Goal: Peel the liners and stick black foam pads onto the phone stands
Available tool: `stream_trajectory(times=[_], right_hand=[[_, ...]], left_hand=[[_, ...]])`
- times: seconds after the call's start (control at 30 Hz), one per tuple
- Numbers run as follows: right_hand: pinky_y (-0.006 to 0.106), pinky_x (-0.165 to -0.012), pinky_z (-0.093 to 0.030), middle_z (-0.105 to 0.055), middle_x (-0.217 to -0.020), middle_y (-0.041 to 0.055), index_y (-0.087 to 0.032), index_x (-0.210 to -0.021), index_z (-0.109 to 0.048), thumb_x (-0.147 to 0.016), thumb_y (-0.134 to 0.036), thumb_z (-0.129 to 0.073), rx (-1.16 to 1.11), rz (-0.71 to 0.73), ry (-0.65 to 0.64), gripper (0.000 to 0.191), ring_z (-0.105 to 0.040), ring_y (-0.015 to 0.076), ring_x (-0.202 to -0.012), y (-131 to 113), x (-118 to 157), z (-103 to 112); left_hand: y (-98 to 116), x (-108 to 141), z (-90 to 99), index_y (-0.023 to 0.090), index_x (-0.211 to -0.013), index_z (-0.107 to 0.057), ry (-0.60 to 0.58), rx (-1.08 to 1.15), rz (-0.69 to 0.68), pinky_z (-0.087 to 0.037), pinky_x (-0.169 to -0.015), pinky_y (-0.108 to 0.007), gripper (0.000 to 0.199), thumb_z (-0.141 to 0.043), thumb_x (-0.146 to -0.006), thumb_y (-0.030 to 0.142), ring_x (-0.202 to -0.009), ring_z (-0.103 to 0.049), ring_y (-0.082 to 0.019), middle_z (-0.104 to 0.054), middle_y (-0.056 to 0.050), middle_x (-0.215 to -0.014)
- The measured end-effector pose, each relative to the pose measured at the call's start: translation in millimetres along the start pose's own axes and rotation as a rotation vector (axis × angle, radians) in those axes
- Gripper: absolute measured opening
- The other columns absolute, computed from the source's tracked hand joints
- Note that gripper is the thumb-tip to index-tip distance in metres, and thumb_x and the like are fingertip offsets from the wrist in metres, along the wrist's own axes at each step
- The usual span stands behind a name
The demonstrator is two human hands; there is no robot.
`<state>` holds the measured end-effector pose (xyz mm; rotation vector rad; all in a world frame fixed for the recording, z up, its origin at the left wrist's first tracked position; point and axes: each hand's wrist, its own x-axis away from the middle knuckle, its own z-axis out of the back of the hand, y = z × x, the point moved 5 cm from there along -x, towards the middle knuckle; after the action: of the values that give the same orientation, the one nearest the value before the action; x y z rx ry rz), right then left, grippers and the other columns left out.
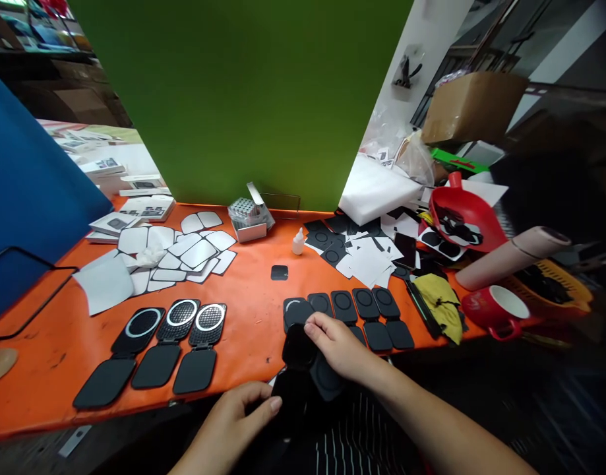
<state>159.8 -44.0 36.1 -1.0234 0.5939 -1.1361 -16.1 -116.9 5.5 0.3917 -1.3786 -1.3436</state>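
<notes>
A glossy black folding pad (299, 348), made of two hinged rounded squares, is held between my hands at the table's front edge. My left hand (241, 415) grips its lower square, thumb on top. My right hand (339, 346) pinches the upper square by its right edge. Just below my right hand is a dark panel with a faint ring (327, 377); I cannot tell whether it is held. Behind lie several black folding pads with ring marks (366, 303). On the left, three opened pads (179, 320) show white rings and mesh-like cells.
White rounded sheets with black borders (194, 254) are spread at left. A small white dropper bottle (297, 242), a dark square (279, 272) and an open box (250, 221) sit mid-table. On the right are paper scraps (372, 260), a yellow cloth (440, 305) and a red mug (493, 309).
</notes>
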Motion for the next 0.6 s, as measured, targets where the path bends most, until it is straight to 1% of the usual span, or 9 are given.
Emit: stream_trajectory(times=[0.07, 0.13, 0.23, 0.3, 0.37, 0.4, 0.5, 0.53, 0.6], right_hand=[[0.026, -0.069, -0.040, -0.058, -0.084, -0.0006, -0.021, -0.089, -0.054, -0.088, -0.034, -0.038, -0.078, 0.003, -0.012, 0.020, -0.053, 0.0134, -0.078, 3, 1, -3], [0.029, -0.084, -0.038, -0.056, -0.108, 0.0020, -0.024, -0.112, -0.048, -0.087, -0.033, -0.042, -0.176, 0.015, -0.035, 0.028, -0.051, 0.0154, -0.098, 7, 3, -6], [0.034, -0.100, -0.025, -0.033, -0.136, 0.0030, -0.027, -0.133, -0.025, -0.086, -0.037, -0.044, -0.270, 0.020, -0.124, 0.052, -0.032, 0.0168, -0.122, 11, 6, -5], [0.037, -0.105, -0.017, -0.025, -0.141, 0.0017, -0.027, -0.134, -0.023, -0.087, -0.040, -0.040, -0.274, 0.019, -0.196, 0.052, -0.022, 0.0170, -0.128, 12, 7, -3], [0.037, -0.106, -0.011, -0.021, -0.142, 0.0003, -0.027, -0.134, -0.025, -0.087, -0.041, -0.040, -0.294, 0.005, -0.262, 0.052, -0.018, 0.0171, -0.129, 13, 7, -2], [0.037, -0.106, -0.013, -0.022, -0.142, 0.0002, -0.028, -0.134, -0.024, -0.086, -0.041, -0.042, -0.332, -0.014, -0.284, 0.053, -0.020, 0.0173, -0.129, 13, 7, -2], [0.037, -0.095, -0.032, -0.043, -0.129, 0.0037, -0.029, -0.135, -0.020, -0.082, -0.039, -0.050, -0.532, -0.128, -0.303, 0.062, -0.043, 0.0182, -0.113, 20, 10, -8], [0.035, -0.089, -0.038, -0.052, -0.119, 0.0042, -0.028, -0.134, -0.023, -0.081, -0.038, -0.052, -0.597, -0.167, -0.293, 0.061, -0.051, 0.0176, -0.103, 24, 12, -10], [0.030, -0.076, -0.043, -0.060, -0.097, 0.0027, -0.023, -0.124, -0.040, -0.079, -0.036, -0.055, -0.664, -0.220, -0.270, 0.049, -0.057, 0.0148, -0.084, 31, 21, -14]], left_hand=[[0, 2, 5.6, 0.017, -0.066, -0.055, 0.115, 0.020, 0.016, -0.037, -0.059, -0.021, 0.032, -0.046, -0.077, 0.045, -0.063, -0.047, -0.014, -0.053, 0.001, -0.064], [3, 5, 13.1, 0.017, -0.066, -0.053, 0.188, 0.024, 0.023, -0.036, -0.057, -0.021, 0.033, -0.044, -0.078, 0.046, -0.061, -0.045, -0.014, -0.049, 0.001, -0.063], [9, 8, 22.0, 0.017, -0.064, -0.052, 0.168, -0.013, 0.009, -0.035, -0.055, -0.020, 0.033, -0.044, -0.078, 0.046, -0.061, -0.044, -0.014, -0.047, 0.001, -0.062], [12, 8, 26.4, 0.017, -0.062, -0.052, 0.150, -0.036, -0.010, -0.034, -0.053, -0.020, 0.033, -0.046, -0.077, 0.046, -0.059, -0.043, -0.014, -0.046, 0.001, -0.060], [15, 7, 29.6, 0.017, -0.060, -0.051, 0.166, -0.045, -0.027, -0.034, -0.052, -0.020, 0.033, -0.047, -0.077, 0.045, -0.058, -0.041, -0.013, -0.044, 0.001, -0.059], [16, 7, 30.3, 0.017, -0.060, -0.051, 0.175, -0.047, -0.032, -0.033, -0.052, -0.020, 0.032, -0.047, -0.077, 0.044, -0.058, -0.041, -0.013, -0.044, 0.001, -0.059], [16, 4, 29.1, 0.017, -0.058, -0.050, 0.173, -0.012, -0.021, -0.032, -0.050, -0.019, 0.032, -0.048, -0.076, 0.044, -0.055, -0.039, -0.011, -0.042, 0.002, -0.057], [15, 3, 28.9, 0.017, -0.058, -0.050, 0.177, 0.013, -0.012, -0.031, -0.049, -0.019, 0.033, -0.048, -0.076, 0.044, -0.054, -0.038, -0.011, -0.041, 0.003, -0.056], [14, 2, 29.4, 0.017, -0.059, -0.052, 0.199, 0.058, 0.004, -0.032, -0.049, -0.019, 0.033, -0.049, -0.076, 0.045, -0.055, -0.039, -0.011, -0.042, 0.003, -0.057]])
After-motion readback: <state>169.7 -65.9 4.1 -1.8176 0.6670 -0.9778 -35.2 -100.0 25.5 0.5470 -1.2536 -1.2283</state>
